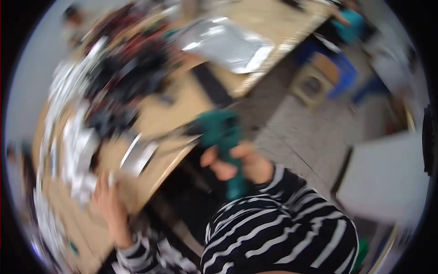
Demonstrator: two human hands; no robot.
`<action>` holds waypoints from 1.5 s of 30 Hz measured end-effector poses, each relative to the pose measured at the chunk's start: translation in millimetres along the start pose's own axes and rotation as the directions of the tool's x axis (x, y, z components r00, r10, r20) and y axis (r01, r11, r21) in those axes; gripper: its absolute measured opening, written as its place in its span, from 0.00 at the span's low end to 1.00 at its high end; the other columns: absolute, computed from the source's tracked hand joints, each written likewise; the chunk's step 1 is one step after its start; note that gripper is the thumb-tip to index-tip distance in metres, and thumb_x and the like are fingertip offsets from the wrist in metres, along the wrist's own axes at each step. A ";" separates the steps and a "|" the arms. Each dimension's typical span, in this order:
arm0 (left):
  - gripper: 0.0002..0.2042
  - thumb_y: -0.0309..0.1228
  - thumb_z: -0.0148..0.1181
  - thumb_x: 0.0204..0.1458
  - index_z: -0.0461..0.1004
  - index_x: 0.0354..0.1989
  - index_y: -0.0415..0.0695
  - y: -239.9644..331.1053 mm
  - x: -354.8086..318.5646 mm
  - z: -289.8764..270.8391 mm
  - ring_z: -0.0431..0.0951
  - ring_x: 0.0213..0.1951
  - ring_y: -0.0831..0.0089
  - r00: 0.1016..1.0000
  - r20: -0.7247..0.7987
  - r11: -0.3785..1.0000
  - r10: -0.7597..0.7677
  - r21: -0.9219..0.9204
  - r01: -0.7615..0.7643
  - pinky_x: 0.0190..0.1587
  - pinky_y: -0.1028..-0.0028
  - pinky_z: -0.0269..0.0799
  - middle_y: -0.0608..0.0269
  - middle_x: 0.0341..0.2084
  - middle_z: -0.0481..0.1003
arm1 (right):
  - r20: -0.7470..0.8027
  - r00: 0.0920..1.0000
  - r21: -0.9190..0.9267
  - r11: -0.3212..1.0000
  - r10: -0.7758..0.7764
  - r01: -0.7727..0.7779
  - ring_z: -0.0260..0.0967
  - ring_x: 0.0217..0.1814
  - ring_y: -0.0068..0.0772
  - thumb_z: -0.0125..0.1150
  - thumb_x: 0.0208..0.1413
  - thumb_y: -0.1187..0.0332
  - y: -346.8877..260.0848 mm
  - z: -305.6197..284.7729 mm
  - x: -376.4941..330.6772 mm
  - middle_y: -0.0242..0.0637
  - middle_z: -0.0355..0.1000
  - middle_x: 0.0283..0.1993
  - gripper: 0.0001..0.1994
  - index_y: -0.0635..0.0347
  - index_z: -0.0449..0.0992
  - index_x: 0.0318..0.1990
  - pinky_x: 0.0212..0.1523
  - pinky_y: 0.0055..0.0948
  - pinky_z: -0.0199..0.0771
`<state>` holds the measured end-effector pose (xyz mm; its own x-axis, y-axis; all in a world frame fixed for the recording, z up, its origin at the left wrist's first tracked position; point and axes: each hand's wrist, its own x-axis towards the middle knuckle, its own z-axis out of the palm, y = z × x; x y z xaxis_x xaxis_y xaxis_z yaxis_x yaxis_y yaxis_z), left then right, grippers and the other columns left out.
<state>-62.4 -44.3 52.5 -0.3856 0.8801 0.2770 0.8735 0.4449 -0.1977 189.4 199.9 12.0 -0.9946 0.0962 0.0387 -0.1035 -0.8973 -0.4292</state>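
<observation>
My right hand [246,162] is wrapped round the handle of a green power drill [221,125]. The drill's front points left over the table edge, with a thin dark bit-like shape ahead of it, smeared by motion. My left hand [108,201] rests at the near left of the table, fingers stretched out toward white parts [81,160]. A small white spot shows by its fingertips; I cannot make out what it is. Between the hands lies a bright, flat rectangular piece [139,156] near the edge.
Dark and red parts [132,73] are heaped on the wooden table [169,109]. Beyond are a black strip [212,84] and shiny clear plastic sheeting [228,43]. Stools [312,84] stand on the floor at right, near other people. A pale board-like surface [385,176] is at far right.
</observation>
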 end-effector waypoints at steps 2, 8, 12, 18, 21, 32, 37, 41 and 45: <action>0.13 0.22 0.48 0.42 0.69 0.39 0.40 -5.9 -0.4 11.3 0.64 0.51 0.55 0.996 -0.073 0.993 0.060 0.106 -0.052 0.45 0.57 0.56 0.53 0.49 0.66 | 0.053 0.980 0.104 0.978 -0.189 0.183 0.67 0.23 0.31 0.62 0.43 0.61 2.2 7.4 6.5 0.53 0.68 0.37 0.30 0.70 0.61 0.51 0.22 0.26 0.71; 0.14 0.17 0.47 0.44 0.71 0.40 0.39 -12.8 11.5 27.8 0.70 0.41 0.63 0.994 -0.028 0.994 0.105 -0.014 -0.105 0.41 0.68 0.63 0.55 0.40 0.71 | 0.068 0.966 0.125 0.963 -0.248 0.239 0.69 0.24 0.34 0.62 0.43 0.66 -4.1 2.3 -7.5 0.58 0.65 0.44 0.29 0.70 0.60 0.52 0.23 0.30 0.75; 0.08 0.26 0.49 0.53 0.72 0.40 0.42 -17.0 -2.1 27.3 0.72 0.33 0.66 0.965 -0.263 0.976 -0.019 -0.212 -0.039 0.29 0.75 0.66 0.58 0.34 0.72 | 0.079 0.959 0.127 0.957 -0.272 0.261 0.70 0.24 0.33 0.62 0.43 0.65 -0.8 1.4 -1.3 0.58 0.66 0.43 0.29 0.70 0.60 0.51 0.23 0.30 0.76; 0.09 0.27 0.50 0.53 0.73 0.39 0.37 10.3 -18.4 -6.2 0.73 0.28 0.72 0.860 -0.018 0.458 -0.510 -0.852 0.254 0.31 0.78 0.68 0.59 0.28 0.74 | 0.080 0.975 0.129 0.972 -0.208 0.197 0.70 0.24 0.33 0.63 0.44 0.65 10.8 9.6 20.3 0.57 0.66 0.44 0.29 0.67 0.59 0.53 0.24 0.29 0.75; 0.10 0.23 0.50 0.51 0.70 0.41 0.33 27.0 -34.3 -9.9 0.72 0.28 0.75 0.733 0.152 0.091 -0.663 -0.956 0.280 0.33 0.81 0.68 0.60 0.27 0.73 | 0.062 0.986 0.117 0.983 -0.152 0.145 0.71 0.24 0.34 0.62 0.44 0.67 19.8 19.5 29.8 0.56 0.66 0.43 0.30 0.65 0.57 0.54 0.26 0.31 0.74; 0.08 0.22 0.56 0.48 0.72 0.37 0.37 101.6 0.8 -37.4 0.75 0.24 0.79 0.782 0.542 -0.330 -0.307 -0.832 0.447 0.26 0.83 0.71 0.62 0.26 0.74 | -0.223 0.921 -0.383 0.897 -0.320 0.219 0.68 0.34 0.31 0.61 0.41 0.73 29.3 39.0 25.1 0.51 0.63 0.50 0.32 0.66 0.55 0.56 0.33 0.30 0.72; 0.08 0.23 0.55 0.49 0.72 0.38 0.37 102.5 4.3 -37.6 0.72 0.23 0.82 0.744 0.662 -0.440 -0.092 -0.698 0.566 0.26 0.83 0.70 0.66 0.25 0.73 | -0.252 0.861 -0.680 0.713 -0.443 0.168 0.70 0.35 0.32 0.57 0.39 0.81 35.5 50.0 28.4 0.50 0.65 0.49 0.29 0.68 0.58 0.54 0.37 0.29 0.73; 0.09 0.24 0.55 0.50 0.72 0.39 0.38 110.8 8.8 -38.0 0.71 0.21 0.83 0.752 0.658 -0.411 -0.044 -0.698 0.586 0.24 0.83 0.69 0.67 0.23 0.72 | -0.214 0.841 -0.762 0.624 -0.496 0.174 0.70 0.37 0.32 0.56 0.39 0.82 40.2 53.8 33.2 0.49 0.65 0.49 0.27 0.68 0.60 0.53 0.39 0.28 0.72; 0.08 0.24 0.55 0.49 0.72 0.38 0.38 117.3 13.2 -38.2 0.70 0.20 0.84 0.718 0.695 -0.408 -0.044 -0.668 0.622 0.22 0.83 0.68 0.68 0.21 0.71 | -0.155 0.827 -0.822 0.535 -0.540 0.195 0.70 0.38 0.29 0.56 0.40 0.83 40.4 52.3 35.8 0.48 0.65 0.50 0.27 0.68 0.60 0.53 0.39 0.24 0.70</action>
<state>46.4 13.1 68.8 -0.5220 0.7270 -0.4461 -0.3977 0.2552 0.8813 149.3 144.6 43.2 -0.7657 0.6312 0.1238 -0.2438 -0.1066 -0.9640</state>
